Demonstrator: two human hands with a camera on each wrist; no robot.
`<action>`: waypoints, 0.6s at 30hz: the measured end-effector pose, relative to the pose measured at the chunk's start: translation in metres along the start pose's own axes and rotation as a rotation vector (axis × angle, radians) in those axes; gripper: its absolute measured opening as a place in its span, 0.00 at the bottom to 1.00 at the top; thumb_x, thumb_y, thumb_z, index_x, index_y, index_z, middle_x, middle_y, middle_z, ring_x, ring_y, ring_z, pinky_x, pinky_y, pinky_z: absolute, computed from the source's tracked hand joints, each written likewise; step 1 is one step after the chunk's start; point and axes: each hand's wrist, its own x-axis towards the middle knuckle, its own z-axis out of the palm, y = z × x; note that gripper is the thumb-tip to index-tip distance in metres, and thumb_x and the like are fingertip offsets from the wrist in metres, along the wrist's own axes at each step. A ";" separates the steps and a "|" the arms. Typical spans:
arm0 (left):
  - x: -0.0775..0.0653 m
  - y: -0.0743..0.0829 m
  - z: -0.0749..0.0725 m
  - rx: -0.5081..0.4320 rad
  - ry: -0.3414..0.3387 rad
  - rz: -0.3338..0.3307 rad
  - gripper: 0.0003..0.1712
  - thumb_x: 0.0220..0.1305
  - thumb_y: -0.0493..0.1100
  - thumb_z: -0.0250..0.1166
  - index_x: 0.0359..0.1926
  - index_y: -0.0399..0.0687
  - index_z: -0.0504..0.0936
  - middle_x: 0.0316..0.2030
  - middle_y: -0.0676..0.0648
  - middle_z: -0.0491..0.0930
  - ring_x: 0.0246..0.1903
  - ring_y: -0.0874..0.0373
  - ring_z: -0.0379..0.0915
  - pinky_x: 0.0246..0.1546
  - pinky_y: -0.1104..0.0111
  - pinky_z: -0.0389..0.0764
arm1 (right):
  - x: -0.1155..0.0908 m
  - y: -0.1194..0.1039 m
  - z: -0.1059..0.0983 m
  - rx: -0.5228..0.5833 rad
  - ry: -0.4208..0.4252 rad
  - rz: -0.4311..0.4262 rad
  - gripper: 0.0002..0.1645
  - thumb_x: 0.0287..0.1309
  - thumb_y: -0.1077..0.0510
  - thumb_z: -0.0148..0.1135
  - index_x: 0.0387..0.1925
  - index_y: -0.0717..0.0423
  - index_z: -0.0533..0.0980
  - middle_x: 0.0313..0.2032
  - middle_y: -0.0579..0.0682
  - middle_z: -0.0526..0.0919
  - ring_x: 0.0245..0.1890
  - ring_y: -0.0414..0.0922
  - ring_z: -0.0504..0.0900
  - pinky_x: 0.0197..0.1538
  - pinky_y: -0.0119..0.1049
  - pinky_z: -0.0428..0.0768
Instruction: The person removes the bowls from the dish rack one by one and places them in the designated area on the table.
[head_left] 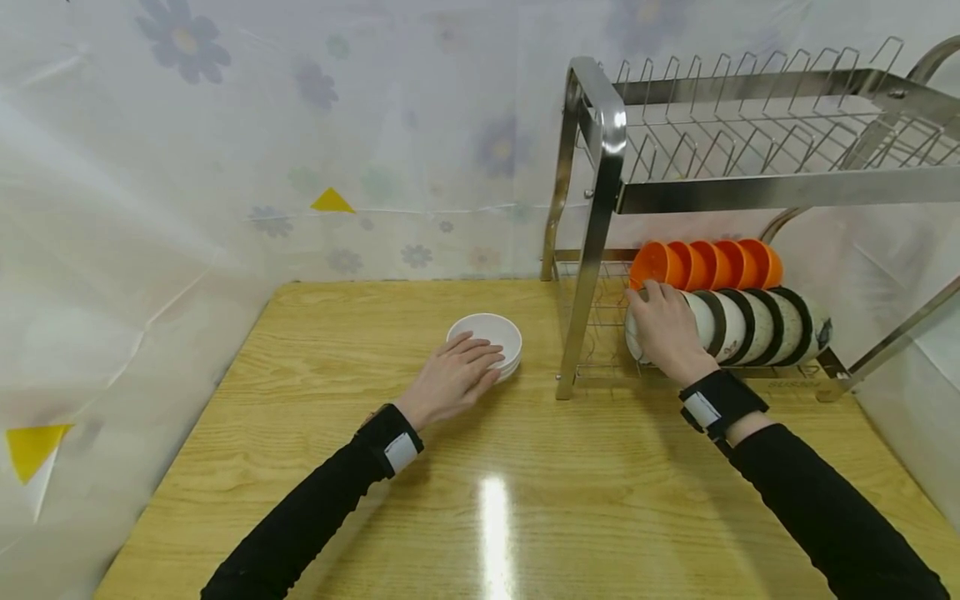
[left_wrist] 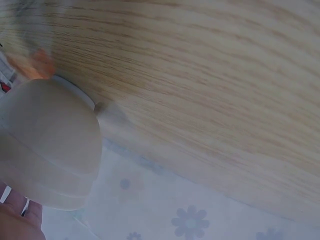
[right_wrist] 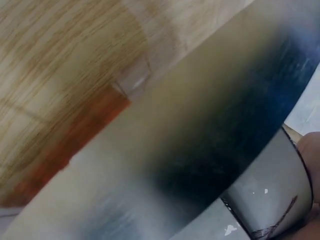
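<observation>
A small stack of white bowls (head_left: 480, 325) stands on the table left of the dish rack. My left hand (head_left: 453, 377) lies over its near side, fingers extended across the mouth of the top bowl. In the left wrist view the bowls' outer wall (left_wrist: 50, 135) is close, with fingertips (left_wrist: 17, 225) at its lower left. On the rack's lower tier, my right hand (head_left: 666, 327) grips the leftmost patterned bowl (head_left: 633, 337) of a row standing on edge. The right wrist view shows a pale bowl (right_wrist: 272, 182) beside part of that hand; a blurred dark-and-pale surface covers much of it.
A two-tier metal dish rack (head_left: 600, 158) stands at the right, its wire upper tier above my right hand. Orange bowls (head_left: 652, 265) line up behind the patterned ones. Wood-grain table (head_left: 375, 517) extends in front and to the left. A flowered sheet (head_left: 420, 125) hangs behind.
</observation>
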 end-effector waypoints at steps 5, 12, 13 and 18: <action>0.000 0.000 0.000 0.015 -0.003 -0.005 0.18 0.76 0.48 0.55 0.58 0.49 0.84 0.60 0.48 0.83 0.63 0.52 0.77 0.75 0.58 0.66 | 0.000 0.000 0.001 0.000 0.022 -0.017 0.20 0.56 0.76 0.64 0.52 0.72 0.78 0.50 0.74 0.77 0.49 0.70 0.76 0.56 0.62 0.78; -0.001 0.000 0.002 0.016 -0.009 -0.010 0.19 0.77 0.49 0.54 0.58 0.48 0.84 0.60 0.48 0.83 0.64 0.52 0.76 0.76 0.56 0.65 | -0.001 0.000 0.002 -0.003 0.051 -0.028 0.13 0.61 0.76 0.58 0.47 0.71 0.80 0.49 0.73 0.78 0.46 0.69 0.77 0.53 0.61 0.80; -0.001 -0.001 0.002 0.017 -0.011 -0.010 0.19 0.77 0.49 0.54 0.58 0.48 0.84 0.60 0.48 0.83 0.64 0.52 0.76 0.76 0.56 0.65 | -0.001 0.000 0.002 -0.003 0.047 -0.027 0.13 0.61 0.76 0.58 0.47 0.71 0.80 0.49 0.73 0.77 0.46 0.69 0.77 0.53 0.61 0.80; -0.001 -0.001 0.002 0.014 -0.017 -0.012 0.19 0.77 0.49 0.54 0.58 0.48 0.83 0.60 0.48 0.82 0.64 0.52 0.75 0.77 0.56 0.64 | -0.001 0.000 0.001 0.002 0.046 -0.037 0.12 0.62 0.75 0.58 0.46 0.71 0.81 0.47 0.73 0.78 0.44 0.68 0.77 0.53 0.60 0.80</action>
